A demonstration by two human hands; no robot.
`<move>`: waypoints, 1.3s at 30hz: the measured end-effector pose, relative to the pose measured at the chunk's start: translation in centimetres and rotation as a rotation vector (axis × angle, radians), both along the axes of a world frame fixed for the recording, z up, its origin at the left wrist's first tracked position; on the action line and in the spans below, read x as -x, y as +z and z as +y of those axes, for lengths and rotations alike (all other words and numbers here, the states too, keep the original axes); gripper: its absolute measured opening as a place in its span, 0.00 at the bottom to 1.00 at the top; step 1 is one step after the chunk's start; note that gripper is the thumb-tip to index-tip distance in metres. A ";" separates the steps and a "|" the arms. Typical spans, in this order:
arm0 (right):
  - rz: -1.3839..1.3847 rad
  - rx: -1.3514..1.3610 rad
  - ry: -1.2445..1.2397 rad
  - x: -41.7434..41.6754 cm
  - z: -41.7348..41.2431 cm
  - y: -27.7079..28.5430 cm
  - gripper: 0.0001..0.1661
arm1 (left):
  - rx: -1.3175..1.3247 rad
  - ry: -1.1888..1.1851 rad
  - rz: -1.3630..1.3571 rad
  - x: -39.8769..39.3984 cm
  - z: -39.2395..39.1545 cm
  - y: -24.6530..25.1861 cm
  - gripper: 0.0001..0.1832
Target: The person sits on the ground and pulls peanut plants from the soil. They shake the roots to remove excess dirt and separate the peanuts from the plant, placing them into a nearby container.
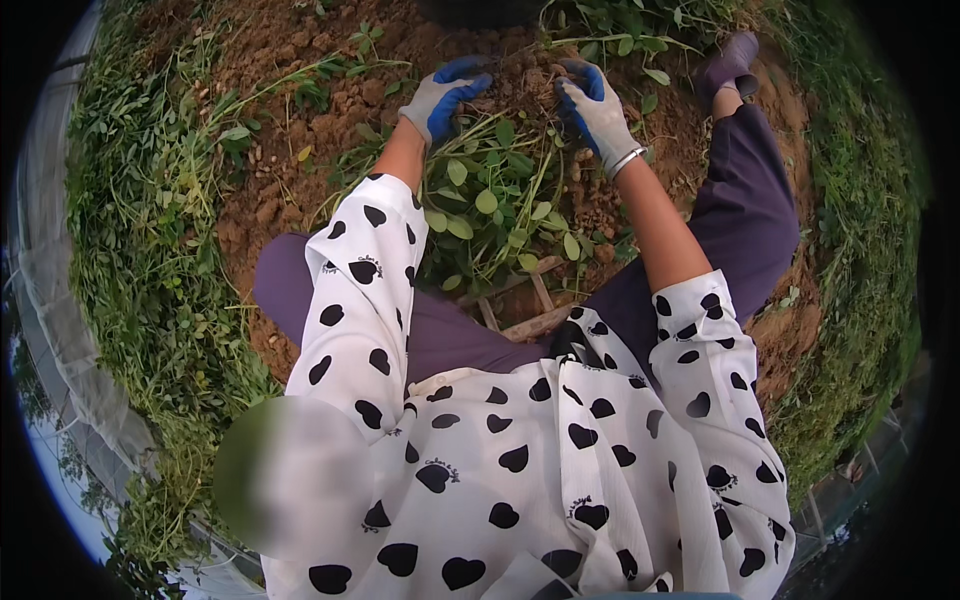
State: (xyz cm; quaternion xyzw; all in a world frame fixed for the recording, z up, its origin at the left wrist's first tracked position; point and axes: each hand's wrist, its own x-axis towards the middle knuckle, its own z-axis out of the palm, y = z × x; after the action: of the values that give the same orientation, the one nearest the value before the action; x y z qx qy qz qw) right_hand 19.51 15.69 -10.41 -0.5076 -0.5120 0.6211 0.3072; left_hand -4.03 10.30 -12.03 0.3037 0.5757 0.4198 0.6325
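My left hand [448, 97], in a grey glove with blue coating, is at the top centre-left, its fingers apart over the soil beside a clump of roots. Facing it from the other side, my right hand [595, 112] wears a matching glove, with curled fingers at the edge of the soil-covered roots [525, 86]. Whether either hand grips the roots is not clear. Leafy green plants [495, 180], which look like peanut plants, lie below and between both hands, with their stems running towards the roots.
Brown clods of soil [277, 172] surround the plants. Heaped green foliage [150, 247] lines the left, and more vegetation [862, 247] the right. A small wooden frame [536, 322] sits between my legs. A dark rounded object [484, 9] is at the top edge.
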 end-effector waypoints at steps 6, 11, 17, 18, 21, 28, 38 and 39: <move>-0.010 0.081 -0.010 0.4 -0.3 0.8 0.20 | -0.135 -0.061 0.290 1.1 -1.2 -0.9 0.20; -0.081 0.016 0.022 0.1 -0.9 1.0 0.21 | -0.066 -0.240 0.549 0.3 -0.4 -0.1 0.19; -0.335 -0.295 0.142 -0.2 -1.6 0.9 0.23 | 0.226 -0.526 0.847 -1.8 1.2 3.0 0.30; -0.254 -0.216 0.119 -0.2 -1.8 1.1 0.23 | 0.222 -0.530 0.914 -2.1 1.3 2.6 0.27; -0.021 0.040 0.055 -0.4 -2.0 1.6 0.23 | 0.097 -0.322 0.702 -1.6 0.1 0.5 0.19; 0.428 0.447 0.051 -1.5 -0.8 1.3 0.25 | 0.155 0.098 0.020 -1.4 -1.7 3.1 0.10; 0.755 0.485 -0.066 -3.3 -1.2 0.8 0.26 | 0.175 0.300 -0.360 -2.3 -2.6 4.6 0.12; 0.867 0.466 -0.069 -3.9 -1.1 1.2 0.26 | 0.099 0.327 -0.553 -1.4 -2.6 4.5 0.12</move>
State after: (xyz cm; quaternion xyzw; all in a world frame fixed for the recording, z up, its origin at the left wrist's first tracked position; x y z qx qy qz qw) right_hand 23.45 14.55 -9.25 -0.2742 -0.1677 0.8626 0.3906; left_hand -2.66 7.72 -7.57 0.0505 0.4429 0.5540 0.7031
